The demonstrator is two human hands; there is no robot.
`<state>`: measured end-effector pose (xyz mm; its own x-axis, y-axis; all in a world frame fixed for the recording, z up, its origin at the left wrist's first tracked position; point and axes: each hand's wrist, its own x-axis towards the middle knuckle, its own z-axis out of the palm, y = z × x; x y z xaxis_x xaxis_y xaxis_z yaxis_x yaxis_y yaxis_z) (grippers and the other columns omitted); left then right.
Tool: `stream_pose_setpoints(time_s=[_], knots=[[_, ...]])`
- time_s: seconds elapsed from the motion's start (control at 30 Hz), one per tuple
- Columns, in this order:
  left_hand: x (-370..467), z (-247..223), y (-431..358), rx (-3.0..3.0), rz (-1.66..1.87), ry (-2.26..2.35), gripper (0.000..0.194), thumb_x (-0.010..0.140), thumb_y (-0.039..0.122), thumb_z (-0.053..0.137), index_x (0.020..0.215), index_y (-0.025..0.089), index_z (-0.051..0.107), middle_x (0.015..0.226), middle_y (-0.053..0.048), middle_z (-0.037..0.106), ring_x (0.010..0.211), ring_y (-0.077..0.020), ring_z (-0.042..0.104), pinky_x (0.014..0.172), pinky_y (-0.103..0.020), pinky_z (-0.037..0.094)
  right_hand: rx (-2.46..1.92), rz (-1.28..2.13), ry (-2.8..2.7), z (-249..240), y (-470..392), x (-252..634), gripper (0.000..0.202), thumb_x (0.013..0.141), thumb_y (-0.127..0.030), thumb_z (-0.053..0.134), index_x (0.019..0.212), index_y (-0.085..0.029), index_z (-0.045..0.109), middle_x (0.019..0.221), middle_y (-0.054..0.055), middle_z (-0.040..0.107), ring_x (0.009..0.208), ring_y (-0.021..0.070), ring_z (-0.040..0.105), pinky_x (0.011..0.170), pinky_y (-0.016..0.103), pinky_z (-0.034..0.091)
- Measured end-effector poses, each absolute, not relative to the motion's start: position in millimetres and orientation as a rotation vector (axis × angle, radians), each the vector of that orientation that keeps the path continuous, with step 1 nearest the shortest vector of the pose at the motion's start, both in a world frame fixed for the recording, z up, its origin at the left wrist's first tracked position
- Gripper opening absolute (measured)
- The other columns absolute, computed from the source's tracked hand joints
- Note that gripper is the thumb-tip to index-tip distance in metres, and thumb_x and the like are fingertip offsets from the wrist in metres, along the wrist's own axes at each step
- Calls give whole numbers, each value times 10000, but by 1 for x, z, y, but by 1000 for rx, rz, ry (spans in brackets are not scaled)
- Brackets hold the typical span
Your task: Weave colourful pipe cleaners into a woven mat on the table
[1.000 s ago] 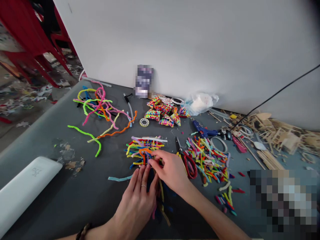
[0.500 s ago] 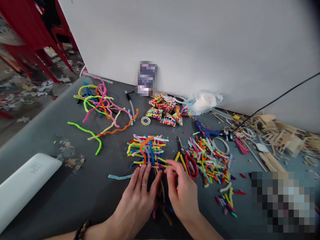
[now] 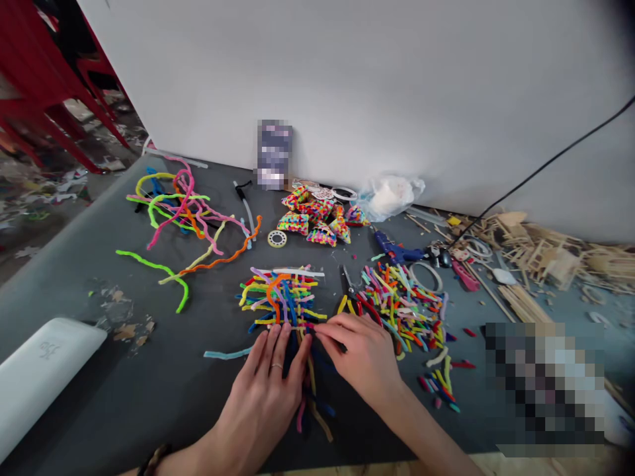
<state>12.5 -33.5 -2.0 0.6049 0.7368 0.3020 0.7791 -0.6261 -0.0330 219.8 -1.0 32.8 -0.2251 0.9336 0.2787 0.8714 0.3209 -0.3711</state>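
A woven mat of colourful pipe cleaners [image 3: 290, 297] lies on the dark table, its strands crossing and their ends sticking out. Across its near edge rests my left hand [image 3: 270, 383], fingers stretched out flat and pressing on the strands. My right hand [image 3: 364, 354] pinches the end of a pipe cleaner [image 3: 310, 327] at the mat's near right side, thumb and index finger together. Loose long strands, including a brown pipe cleaner [image 3: 320, 423], trail out below my left hand. Part of the weave is hidden under my fingers.
Scissors [image 3: 348, 284] lie beside a pile of cut pipe-cleaner pieces [image 3: 401, 304]. Long pipe cleaners [image 3: 173, 205] tangle at back left. Behind are patterned bundles [image 3: 307, 218], a roll of tape [image 3: 276, 238] and a blue glue gun [image 3: 397, 251]. A white power bank [image 3: 49, 377] sits left.
My right hand has shifted to the mat's near right edge, and its fingers have closed on a strand end. My left hand stays on the mat. The view has turned slightly right.
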Motion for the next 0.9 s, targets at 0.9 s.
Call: stream_pose_setpoints(time_s=[0.9], knots=[[15,-5,-37,-2660,-364,-1284,702,921,401,594,1547,129,428,1474,-204,559,1414,-332,490,1197,-464,302,-1322,-431,-2419,31,-10,212,274,1017,-101,513,1119,-211,743,902,8,766,687,143,621,703,355,380]])
